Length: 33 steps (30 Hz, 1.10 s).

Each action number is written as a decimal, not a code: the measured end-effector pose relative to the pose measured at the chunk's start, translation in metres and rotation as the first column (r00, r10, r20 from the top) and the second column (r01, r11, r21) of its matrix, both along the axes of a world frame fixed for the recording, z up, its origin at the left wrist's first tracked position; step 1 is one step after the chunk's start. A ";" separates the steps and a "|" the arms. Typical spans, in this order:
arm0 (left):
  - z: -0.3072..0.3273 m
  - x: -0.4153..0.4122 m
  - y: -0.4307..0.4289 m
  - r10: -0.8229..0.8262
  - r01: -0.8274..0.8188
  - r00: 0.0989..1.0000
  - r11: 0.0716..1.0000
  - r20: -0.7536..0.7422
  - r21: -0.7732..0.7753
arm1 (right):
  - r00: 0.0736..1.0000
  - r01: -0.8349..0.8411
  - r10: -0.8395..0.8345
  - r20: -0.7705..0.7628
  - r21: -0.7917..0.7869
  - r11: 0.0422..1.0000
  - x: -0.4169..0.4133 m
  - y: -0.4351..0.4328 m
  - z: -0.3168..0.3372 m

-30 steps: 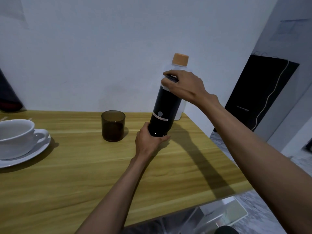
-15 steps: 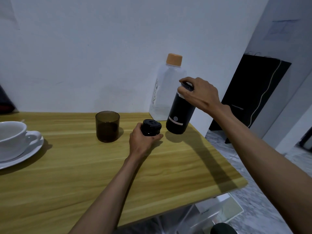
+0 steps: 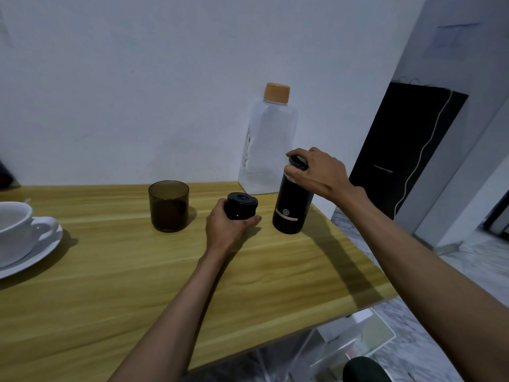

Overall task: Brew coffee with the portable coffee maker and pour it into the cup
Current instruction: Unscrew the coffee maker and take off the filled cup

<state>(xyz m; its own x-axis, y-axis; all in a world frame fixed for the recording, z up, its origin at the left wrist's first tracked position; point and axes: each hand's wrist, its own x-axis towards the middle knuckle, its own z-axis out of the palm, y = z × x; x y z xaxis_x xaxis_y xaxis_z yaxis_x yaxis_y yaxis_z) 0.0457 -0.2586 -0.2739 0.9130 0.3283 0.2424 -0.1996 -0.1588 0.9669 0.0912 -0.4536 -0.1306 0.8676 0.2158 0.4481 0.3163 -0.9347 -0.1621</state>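
L hand [image 3: 230, 230]: we grip the short black base piece [image 3: 241, 209], low over the table [image 3: 110, 271].
R hand [image 3: 323, 176]: we grasp the coffee maker [image 3: 290, 208] by its top, from above.
Coffee maker: upright on table, nr right edge, just right of base piece.
Cup [image 3: 168, 206]: dark glass, left of base piece, apart.
Bottle [image 3: 268, 144]: clear w/ orange cap, behind the maker.
Far left: white mug [image 3: 11, 224] on saucer [image 3: 41, 252].

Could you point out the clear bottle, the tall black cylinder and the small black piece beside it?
clear bottle [image 3: 268, 144]: head view, middle of its see-through body.
tall black cylinder [image 3: 293, 195]: head view, dark side wall above the pale band.
small black piece [image 3: 242, 200]: head view, its round top face.
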 end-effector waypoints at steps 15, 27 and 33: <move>0.005 -0.007 -0.001 0.035 -0.034 0.997 0.999 0.064 -0.019 | 0.993 -0.028 0.052 0.105 -0.215 0.976 -0.009 0.040 0.037; 0.006 -0.006 -0.001 0.034 -0.033 0.997 0.999 0.069 -0.003 | 0.889 -0.242 0.198 -0.413 -0.057 0.969 -0.008 0.097 -0.003; 0.002 -0.006 -0.002 0.014 -0.012 0.997 1.000 0.081 -0.022 | 0.887 -0.246 0.213 -0.410 -0.027 0.969 -0.010 0.097 -0.001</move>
